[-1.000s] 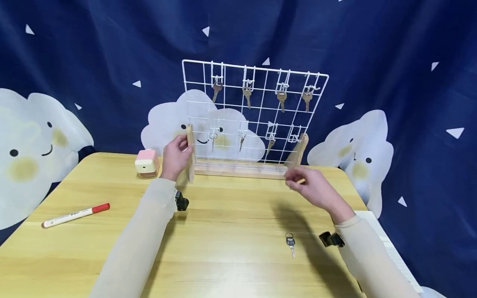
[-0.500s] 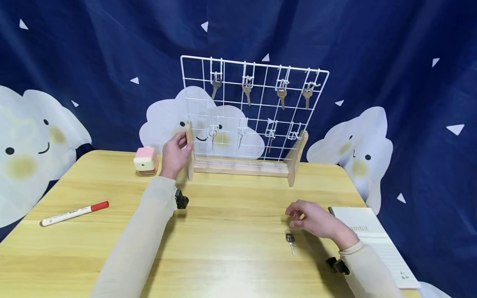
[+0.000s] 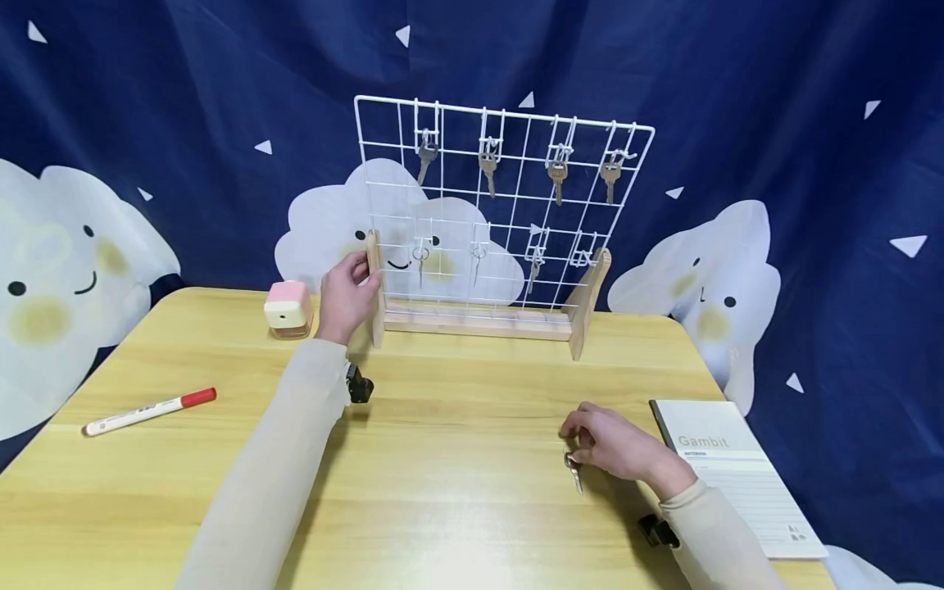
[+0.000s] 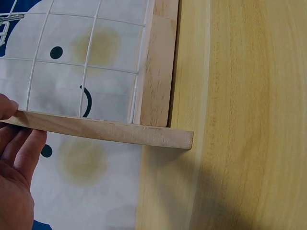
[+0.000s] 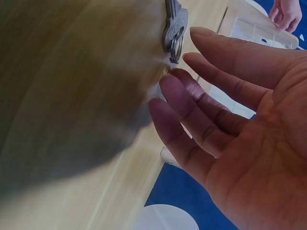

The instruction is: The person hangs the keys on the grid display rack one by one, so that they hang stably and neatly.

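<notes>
A white wire grid [image 3: 519, 197] in a wooden stand is at the back of the table. My left hand [image 3: 345, 299] holds its left wooden upright [image 4: 105, 132], thumb on one face and fingers on the other. Several keys hang from hooks along the upper row, and three more keys hang lower down. The lower hook at the far right [image 3: 583, 256] bears no key. On the table lies a loose key [image 3: 575, 477] with a small ring [image 5: 177, 45]. My right hand [image 3: 619, 447] hovers over it, fingertips right by the ring, thumb and fingers apart.
A pink and cream pencil sharpener [image 3: 288, 310] stands left of the grid. Farther forward on the left lies a red-capped marker [image 3: 150, 412]. A notebook [image 3: 737, 475] lies to the right of my right hand. Behind the table hangs a blue curtain [image 3: 221, 74] with clouds.
My right hand has come away from the grid's lower right side, toward me and down to the loose key. My left hand keeps its hold on the upright.
</notes>
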The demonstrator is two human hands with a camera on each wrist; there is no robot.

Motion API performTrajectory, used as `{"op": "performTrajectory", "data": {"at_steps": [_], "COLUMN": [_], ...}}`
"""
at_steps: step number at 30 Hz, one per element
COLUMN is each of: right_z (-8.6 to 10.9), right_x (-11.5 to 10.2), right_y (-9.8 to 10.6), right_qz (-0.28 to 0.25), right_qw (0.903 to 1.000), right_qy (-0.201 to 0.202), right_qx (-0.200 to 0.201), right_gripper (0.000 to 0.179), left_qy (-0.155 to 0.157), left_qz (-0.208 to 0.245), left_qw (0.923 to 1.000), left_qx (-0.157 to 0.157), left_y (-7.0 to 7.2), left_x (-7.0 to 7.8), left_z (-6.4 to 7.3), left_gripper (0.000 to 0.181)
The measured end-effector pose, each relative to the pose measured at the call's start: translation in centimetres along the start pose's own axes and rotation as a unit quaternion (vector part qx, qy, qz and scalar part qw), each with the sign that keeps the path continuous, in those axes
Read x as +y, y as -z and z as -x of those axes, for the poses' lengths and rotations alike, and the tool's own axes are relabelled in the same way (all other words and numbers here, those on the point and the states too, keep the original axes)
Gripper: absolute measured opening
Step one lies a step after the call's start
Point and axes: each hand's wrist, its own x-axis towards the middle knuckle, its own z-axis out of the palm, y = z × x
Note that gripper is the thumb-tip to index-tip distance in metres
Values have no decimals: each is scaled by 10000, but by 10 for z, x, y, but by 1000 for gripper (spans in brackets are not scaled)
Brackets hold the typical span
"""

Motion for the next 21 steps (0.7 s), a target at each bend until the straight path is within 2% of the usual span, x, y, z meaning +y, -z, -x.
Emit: {"op": "performTrajectory", "data": {"at_steps": [7,15,21], "right_z": [-2,-1,2], "right_x": [1,0,1], "right_y": [-5,-8,-10], "right_qz": [31,21,16], "right_qw": [9996,9991,9991], "right_qy": [253,420,404], "right_qx": [92,106,81], "right_gripper": [21,25,25], "left_qy": [71,76,-14], "left_qz": [-29,-6,1], "left_qw": [10000,10000,10000], "left_qx": [27,-1,7], "left_y": [0,1,1], "left_x": [1,0,2], "left_z": [0,1,2], "left_gripper": [39,39,39]}}
